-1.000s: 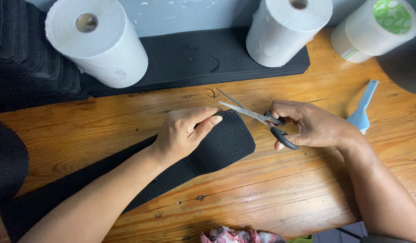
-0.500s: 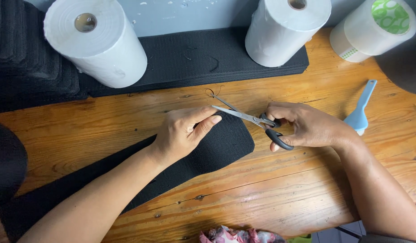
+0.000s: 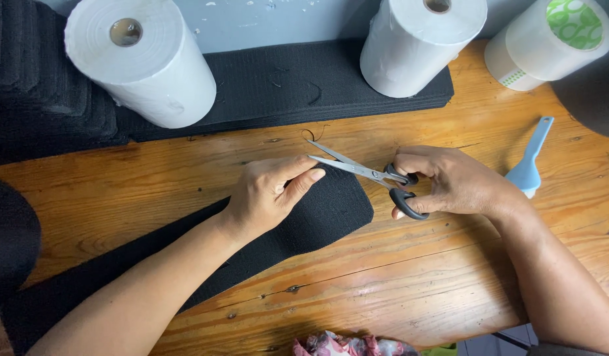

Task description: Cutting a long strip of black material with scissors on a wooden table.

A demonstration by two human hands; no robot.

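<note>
A long black fabric strip (image 3: 324, 214) with a rounded end lies across the wooden table (image 3: 416, 283). My left hand (image 3: 268, 194) rests flat on the strip near its rounded end, fingers pointing right. My right hand (image 3: 453, 181) grips the black handles of a pair of scissors (image 3: 364, 171). The steel blades are slightly apart and point left, over the strip's top edge, beside my left fingertips. A thin dark thread (image 3: 311, 135) curls on the wood just past the blade tips.
Two white paper rolls (image 3: 139, 62) (image 3: 420, 43) stand on stacked black fabric (image 3: 278, 89) at the back. A tape roll (image 3: 548, 43) sits at back right, a light blue plastic tool (image 3: 532, 161) lies right of my right hand. Dark material lies at far left.
The scissors and my right hand have shifted slightly left along the strip's top edge. My left hand keeps pressing the strip in the same place.
</note>
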